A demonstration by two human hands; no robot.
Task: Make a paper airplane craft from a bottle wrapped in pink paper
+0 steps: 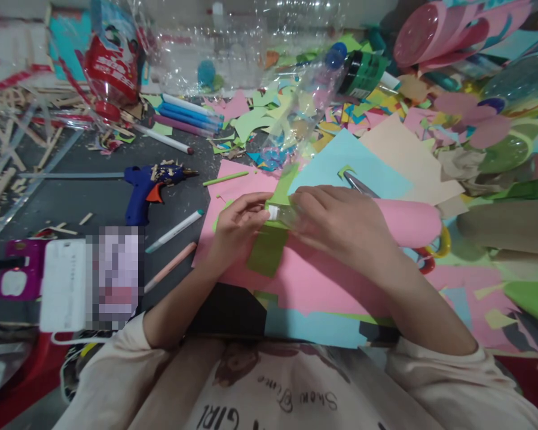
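A clear plastic bottle (287,216) lies on its side over the paper, its neck pointing left. Pink paper (410,222) is wrapped around its body, which shows to the right of my hand. My left hand (241,226) has its thumb and fingers closed at the white neck end. With curled fingers, my right hand (336,218) grips the bottle from above near its shoulder, covering much of it. Under both hands are a pink sheet (323,280) and a green paper strip (268,254). Scissors (358,184) lie just beyond my right hand, partly hidden.
A blue glue gun (143,188) lies at left, near a white marker (174,231) and an orange marker (170,267). A red-labelled bottle (112,65) stands behind. Paper scraps (260,122) and a pink-wrapped bottle (457,33) crowd the back right.
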